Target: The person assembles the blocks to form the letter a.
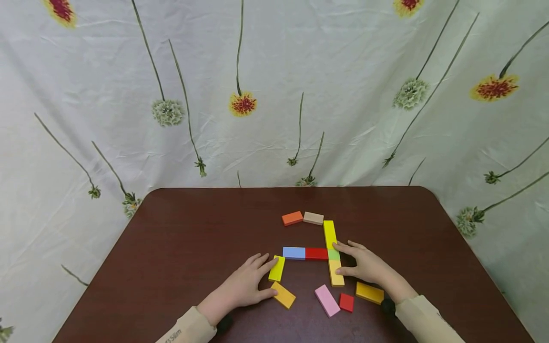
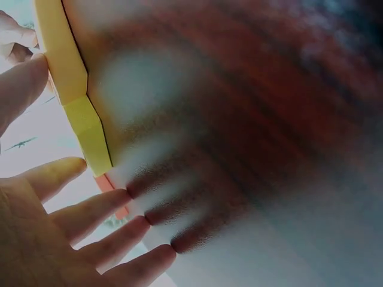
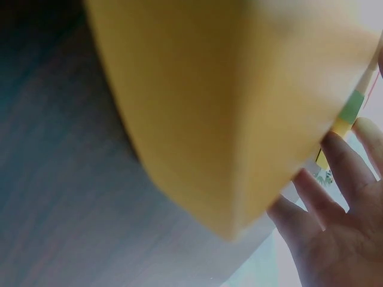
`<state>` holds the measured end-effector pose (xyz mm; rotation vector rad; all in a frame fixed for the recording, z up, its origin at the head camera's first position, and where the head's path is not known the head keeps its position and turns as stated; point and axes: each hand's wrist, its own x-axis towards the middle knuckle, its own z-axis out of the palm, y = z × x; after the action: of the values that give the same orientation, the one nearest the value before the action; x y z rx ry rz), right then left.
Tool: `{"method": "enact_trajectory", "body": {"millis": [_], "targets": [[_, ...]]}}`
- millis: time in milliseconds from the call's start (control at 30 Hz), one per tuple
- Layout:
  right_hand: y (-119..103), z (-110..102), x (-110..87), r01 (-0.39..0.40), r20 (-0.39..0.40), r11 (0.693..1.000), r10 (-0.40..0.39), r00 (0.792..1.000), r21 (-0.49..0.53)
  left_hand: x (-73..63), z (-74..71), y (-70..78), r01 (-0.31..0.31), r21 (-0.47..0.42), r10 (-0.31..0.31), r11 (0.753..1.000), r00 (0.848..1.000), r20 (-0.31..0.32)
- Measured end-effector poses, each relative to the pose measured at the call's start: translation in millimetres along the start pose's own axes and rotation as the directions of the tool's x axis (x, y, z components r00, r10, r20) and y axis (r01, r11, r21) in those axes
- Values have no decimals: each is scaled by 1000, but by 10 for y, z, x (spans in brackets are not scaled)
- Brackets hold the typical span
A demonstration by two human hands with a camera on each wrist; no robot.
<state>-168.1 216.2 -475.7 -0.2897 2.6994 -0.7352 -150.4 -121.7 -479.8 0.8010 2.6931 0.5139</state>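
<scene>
Index finger at a short yellow block (image 1: 276, 268) and thumb at an amber block (image 1: 283, 295), my left hand (image 1: 246, 284) is spread over the table. In the left wrist view its other fingertips (image 2: 157, 250) reach down to the tabletop. My right hand (image 1: 365, 265) has its index finger by a long yellow block (image 1: 330, 234) and its thumb at a pale orange block (image 1: 336, 273). Between those two lies a small green block (image 1: 333, 254). A red block (image 1: 316, 254) and a blue block (image 1: 293, 253) form a row running left from it.
An orange-red block (image 1: 292, 218) and a beige block (image 1: 313, 218) lie farther back. Nearer are a pink block (image 1: 327, 300), a small red block (image 1: 346, 302) and another amber block (image 1: 370, 293), which looms large in the right wrist view. A flowered cloth (image 1: 274, 62) hangs behind the brown table (image 1: 193, 228).
</scene>
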Motion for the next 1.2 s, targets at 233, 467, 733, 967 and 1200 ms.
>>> {"method": "enact_trajectory", "body": {"millis": [233,467,733,967,1200], "targets": [[-5,1,-1,1,1,1000,-1,1000,6,-1,33,-17,11,-26,-11,1000,1000,12],[-8,16,-3,-19,8,1000,19,1000,13,-28,74,-22,18,-63,-18,998,1000,6],[-8,1,5,4,-7,1000,-4,1000,17,-11,48,-17,34,-71,-33,997,999,23],[-1,12,-8,5,-12,1000,-4,1000,23,-9,40,-7,44,-74,-42,996,999,28],[16,1,-32,1,-31,999,0,1000,48,-14,22,-2,38,-85,-35,996,999,28]]}}
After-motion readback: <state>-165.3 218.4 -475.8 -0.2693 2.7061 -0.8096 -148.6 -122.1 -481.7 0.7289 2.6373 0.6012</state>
